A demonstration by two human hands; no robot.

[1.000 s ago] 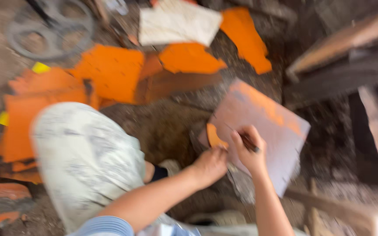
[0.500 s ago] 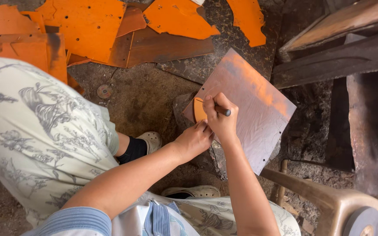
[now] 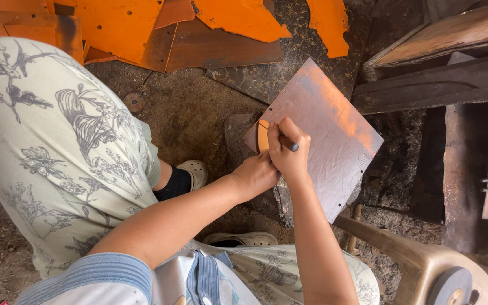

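Right hand (image 3: pixel 289 155) grip closed around a thin dark pen-like tool (image 3: pixel 289 144), tip down on a small round orange disc (image 3: pixel 262 135) at the near-left corner of a flat metal sheet (image 3: pixel 326 149). Left hand (image 3: pixel 258 175) pressed against the right wrist and the sheet's lower edge, fingers curled; whether it pinches anything, cannot tell. Sheet roughly square, dull grey-pink with an orange sheen, faintly scratched, small holes near the edges, tilted, resting on a dark rough block (image 3: pixel 238 133) over the dirt floor (image 3: pixel 193 107). Floor is packed earth, gritty, dark brown. Orange painted metal offcuts (image 3: pixel 120 22), jagged, plus rusty brown plates (image 3: pixel 221 51), lie at the far side. Small rusty round washer (image 3: pixel 134 101) on the dirt. Weathered wooden beams (image 3: pixel 430 90) to the right. Tan plastic chair arm (image 3: pixel 402 254) at lower right, grey wheel-like disc (image 3: pixel 450 285) beside it. Person squatting, pale floral trousers (image 3: pixel 57 147), cream clog (image 3: pixel 193 169), black sock.
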